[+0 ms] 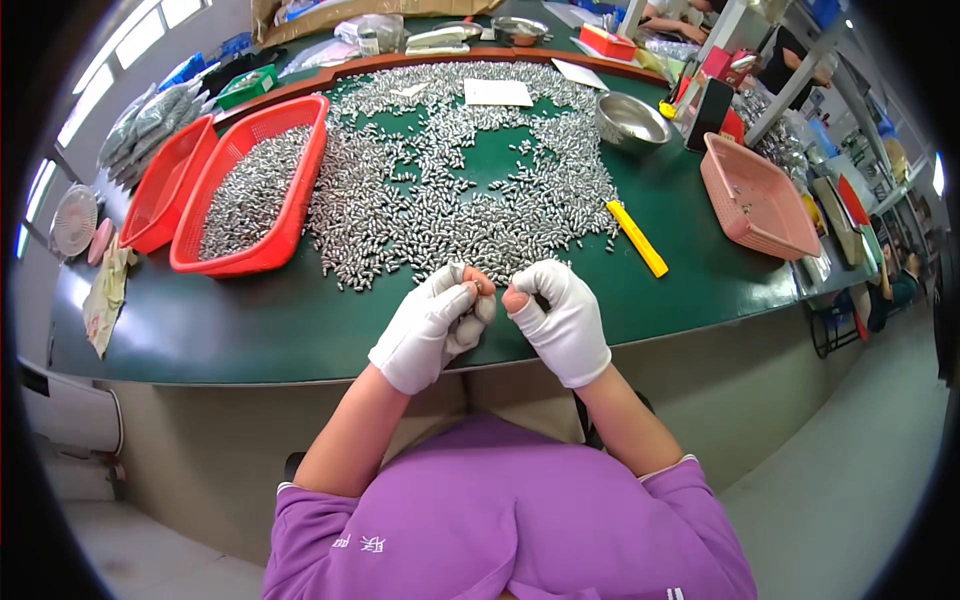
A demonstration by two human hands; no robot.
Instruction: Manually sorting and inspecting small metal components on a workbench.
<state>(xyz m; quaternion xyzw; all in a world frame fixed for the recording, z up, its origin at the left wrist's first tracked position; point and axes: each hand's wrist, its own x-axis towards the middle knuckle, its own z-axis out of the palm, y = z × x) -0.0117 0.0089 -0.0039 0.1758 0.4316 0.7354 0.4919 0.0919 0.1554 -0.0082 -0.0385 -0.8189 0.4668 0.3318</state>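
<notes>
Many small silvery, bullet-shaped metal pieces (450, 225) lie spread over the green table (250, 335). At its near edge, my left hand (430, 325), in a white glove with bare fingertips, is closed with thumb and fingers pinched together. A tiny dark bit shows at those fingertips, too small to name. Just to the right, my right hand (562, 325), gloved the same way, has its fingers curled in against the bare thumb. Whatever it may hold is hidden. The two hands are apart, right in front of the near rim of the heap.
At left stands a red basket (312, 150) full of metal pieces, beside another red basket (150, 205). A yellow-handled tool (637, 238), a steel bowl (632, 120) and a pink basket (765, 235) are on the right. White cards (498, 93) lie at the back.
</notes>
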